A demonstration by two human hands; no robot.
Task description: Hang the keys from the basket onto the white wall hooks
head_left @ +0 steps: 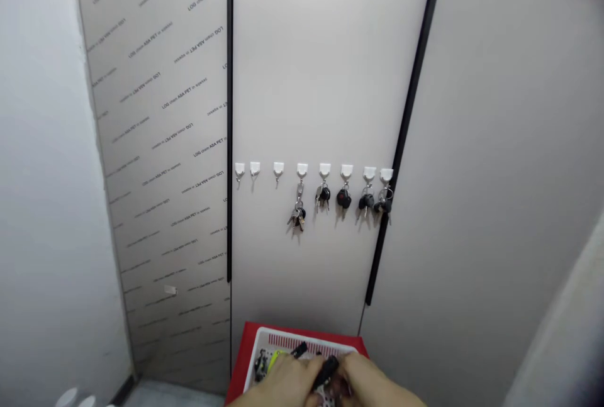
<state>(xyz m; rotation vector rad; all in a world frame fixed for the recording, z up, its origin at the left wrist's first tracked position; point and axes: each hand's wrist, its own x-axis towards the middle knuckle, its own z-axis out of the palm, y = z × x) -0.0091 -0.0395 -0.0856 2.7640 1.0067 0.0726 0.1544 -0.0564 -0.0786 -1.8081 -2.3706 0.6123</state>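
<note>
Both hands are low in the view, over a white plastic basket (252,366) on a red surface. My left hand (290,380) is closed, with its thumb along a black elongated object (325,372) that looks like a key fob. Close against it on the right is my right hand (368,383), its fingers curled in at the same object; their tips are partly hidden. Inside the basket, a yellow-green piece (275,358), another black piece (299,350) and small dark and metal bits (261,364) show around my left hand.
White hooks (279,168) run in a row across the pale cabinet door (325,80). The right-hand ones carry bunches of keys (298,216); three at the left hold none. Long black handles (229,136) edge the door. The red surface (238,363) stands against it, with a white wall (42,143) at left.
</note>
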